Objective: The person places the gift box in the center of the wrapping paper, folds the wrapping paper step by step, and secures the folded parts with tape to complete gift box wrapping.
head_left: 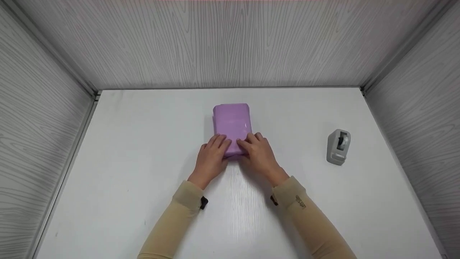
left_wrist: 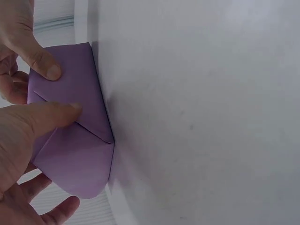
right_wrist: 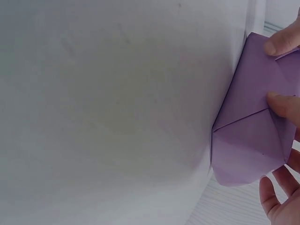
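A purple paper-wrapped package (head_left: 233, 120) lies on the white table in front of me, its long side running away from me. My left hand (head_left: 211, 156) holds its near left corner, fingers on top and thumb against the near end. At the near right corner my right hand (head_left: 261, 154) holds it in the same way. In the left wrist view the end of the package (left_wrist: 75, 159) shows folded paper flaps, with both thumbs pressing on them. The right wrist view shows the same folded end (right_wrist: 243, 145); part of the right hand is cut off there.
A grey tape dispenser (head_left: 337, 147) with a roll of tape stands on the right part of the white table (head_left: 125, 162). Grey wood-grain panels (head_left: 230, 43) close off the back and both sides.
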Tool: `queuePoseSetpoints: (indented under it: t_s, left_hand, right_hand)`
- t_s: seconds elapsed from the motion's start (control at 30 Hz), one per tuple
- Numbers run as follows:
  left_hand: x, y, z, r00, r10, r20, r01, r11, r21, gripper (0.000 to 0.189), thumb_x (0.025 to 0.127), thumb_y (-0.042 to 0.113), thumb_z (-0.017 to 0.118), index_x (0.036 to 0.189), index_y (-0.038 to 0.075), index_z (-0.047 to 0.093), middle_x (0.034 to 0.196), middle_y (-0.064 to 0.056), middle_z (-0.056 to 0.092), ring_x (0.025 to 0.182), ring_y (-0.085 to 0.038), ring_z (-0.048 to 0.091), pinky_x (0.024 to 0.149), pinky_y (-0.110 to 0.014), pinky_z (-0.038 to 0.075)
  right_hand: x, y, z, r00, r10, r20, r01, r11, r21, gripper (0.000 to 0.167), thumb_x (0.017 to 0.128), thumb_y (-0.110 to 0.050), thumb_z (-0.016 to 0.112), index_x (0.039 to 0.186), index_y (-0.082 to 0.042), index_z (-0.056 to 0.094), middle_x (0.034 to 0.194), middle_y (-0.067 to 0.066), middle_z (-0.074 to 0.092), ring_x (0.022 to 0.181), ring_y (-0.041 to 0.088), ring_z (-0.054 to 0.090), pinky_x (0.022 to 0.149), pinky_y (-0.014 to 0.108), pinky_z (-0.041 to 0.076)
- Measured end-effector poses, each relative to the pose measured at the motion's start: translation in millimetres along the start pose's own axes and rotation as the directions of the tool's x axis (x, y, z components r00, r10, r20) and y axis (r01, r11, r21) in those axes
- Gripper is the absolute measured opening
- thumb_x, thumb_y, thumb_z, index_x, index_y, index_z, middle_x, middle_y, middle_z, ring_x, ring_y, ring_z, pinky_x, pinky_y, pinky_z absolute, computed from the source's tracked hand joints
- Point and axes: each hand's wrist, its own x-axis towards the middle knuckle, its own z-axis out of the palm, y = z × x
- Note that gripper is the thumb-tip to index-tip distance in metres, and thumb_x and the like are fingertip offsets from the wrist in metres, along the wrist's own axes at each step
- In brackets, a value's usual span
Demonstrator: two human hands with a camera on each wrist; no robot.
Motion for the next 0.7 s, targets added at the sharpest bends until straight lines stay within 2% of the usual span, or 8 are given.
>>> queuePoseSetpoints:
  t_s: [0.13,0.3,0.53,0.7]
  left_hand:
    - [0.3,0.9,-1.0,1.000,0.003,-0.027,-0.003,1.000,-0.008,0.054,0.082,0.022,0.079,0.131,0.009,0.058,0.139,-0.010,0.052,0.134,-0.029,0.041,0.090,-0.053,0.047]
    - [0.2,2.1,-1.7,0.998,0.013,-0.055,-0.013,1.000,-0.003,0.050,0.081,0.021,0.077,0.126,0.007,0.061,0.136,-0.012,0.055,0.132,-0.031,0.044,0.090,-0.053,0.047]
    - [-0.7,0.9,0.7,0.989,0.049,-0.138,-0.050,0.999,-0.003,0.046,0.080,0.023,0.079,0.120,0.006,0.064,0.132,-0.012,0.058,0.128,-0.031,0.048,0.085,-0.052,0.050]
    - [-0.5,0.1,2.3,0.987,0.048,-0.152,-0.050,0.999,-0.009,0.048,0.078,0.026,0.081,0.119,0.007,0.065,0.132,-0.011,0.059,0.128,-0.030,0.049,0.084,-0.052,0.050]
  right_hand:
    - [0.0,1.1,0.7,1.000,-0.013,-0.018,0.013,1.000,0.001,0.046,0.079,-0.026,0.084,0.121,-0.013,0.070,0.104,0.007,0.058,0.090,0.028,0.050,0.069,0.042,0.045]
    - [0.0,1.0,-0.2,1.000,-0.003,-0.003,0.003,1.000,-0.021,0.047,0.080,-0.030,0.083,0.122,-0.015,0.070,0.106,0.006,0.058,0.091,0.028,0.050,0.071,0.041,0.045]
    - [-0.1,0.6,-1.7,1.000,0.017,0.015,-0.017,1.000,-0.008,0.047,0.080,-0.033,0.082,0.122,-0.015,0.070,0.102,0.006,0.055,0.091,0.028,0.048,0.070,0.042,0.043]
    - [-0.7,1.7,-0.4,1.000,0.016,0.007,-0.016,1.000,-0.004,0.047,0.081,-0.035,0.081,0.122,-0.016,0.070,0.102,0.006,0.055,0.091,0.028,0.048,0.070,0.041,0.043]
